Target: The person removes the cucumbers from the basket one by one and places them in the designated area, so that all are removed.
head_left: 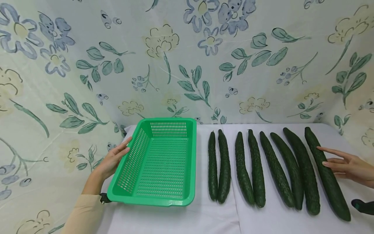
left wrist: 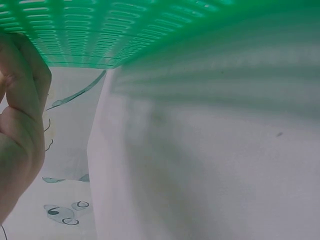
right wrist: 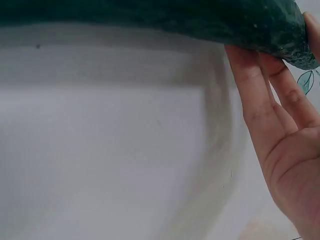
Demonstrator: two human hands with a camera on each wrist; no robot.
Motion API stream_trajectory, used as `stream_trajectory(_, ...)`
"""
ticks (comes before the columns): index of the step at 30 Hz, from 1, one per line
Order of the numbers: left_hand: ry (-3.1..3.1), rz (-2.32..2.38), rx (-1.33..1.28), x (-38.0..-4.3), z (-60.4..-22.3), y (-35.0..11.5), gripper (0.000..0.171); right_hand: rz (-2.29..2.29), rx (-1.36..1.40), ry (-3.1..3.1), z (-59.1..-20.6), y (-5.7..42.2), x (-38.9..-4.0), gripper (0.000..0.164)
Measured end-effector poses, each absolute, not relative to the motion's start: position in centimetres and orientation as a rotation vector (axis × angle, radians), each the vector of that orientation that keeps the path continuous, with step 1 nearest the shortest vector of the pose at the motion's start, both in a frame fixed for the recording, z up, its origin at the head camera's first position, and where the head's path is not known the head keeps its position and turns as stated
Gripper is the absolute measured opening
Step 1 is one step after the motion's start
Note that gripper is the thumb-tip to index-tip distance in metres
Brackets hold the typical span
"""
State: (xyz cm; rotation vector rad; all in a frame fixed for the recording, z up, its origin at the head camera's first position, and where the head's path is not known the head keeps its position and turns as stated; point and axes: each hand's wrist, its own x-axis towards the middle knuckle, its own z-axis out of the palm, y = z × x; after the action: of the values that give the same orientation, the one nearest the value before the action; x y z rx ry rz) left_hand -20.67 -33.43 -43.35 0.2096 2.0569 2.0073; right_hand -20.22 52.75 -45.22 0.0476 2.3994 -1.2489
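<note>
A green plastic basket (head_left: 160, 162) with slotted walls stands on the left half of the white-covered table, with nothing in it. My left hand (head_left: 112, 161) rests against its left side, fingers extended along the outer wall; the left wrist view shows this hand (left wrist: 22, 115) below the slotted wall. At the far right of a row of cucumbers lies a long dark green cucumber (head_left: 327, 174). The fingers of my right hand (head_left: 347, 167) touch its upper right side. In the right wrist view those fingers reach the cucumber's (right wrist: 240, 25) underside, nearly straight.
Several other cucumbers lie lengthwise between the basket and my right hand, among them a slim pair (head_left: 224, 169) nearest the basket and a curved one (head_left: 305, 175) nearest the right-hand cucumber. A floral cloth (head_left: 163, 81) hangs behind the white tablecloth (head_left: 201, 217).
</note>
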Motion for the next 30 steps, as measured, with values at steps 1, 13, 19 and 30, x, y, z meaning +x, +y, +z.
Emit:
stream_trajectory(1, 2.056, 2.008, 0.207, -20.7, -43.4, -33.4, 0.058, -1.24, 0.049, 2.404, -45.3, 52.8, -20.2, 0.081)
stream_trajectory(13, 2.063, 1.995, 0.214, -20.8, -43.6, -33.5, 0.059, -1.214, 0.061, 2.41, -46.6, 53.9, -20.5, 0.081)
stream_trajectory(19, 2.068, 1.99, 0.216, -20.9, -43.5, -33.5, 0.058, -1.188, 0.015, 2.469, -46.6, 53.7, -20.5, 0.078)
stream_trajectory(30, 2.07, 1.995, 0.21, -20.6, -43.4, -33.5, 0.059, -0.973, -0.036, 2.607, -45.8, 52.3, -21.1, 0.083)
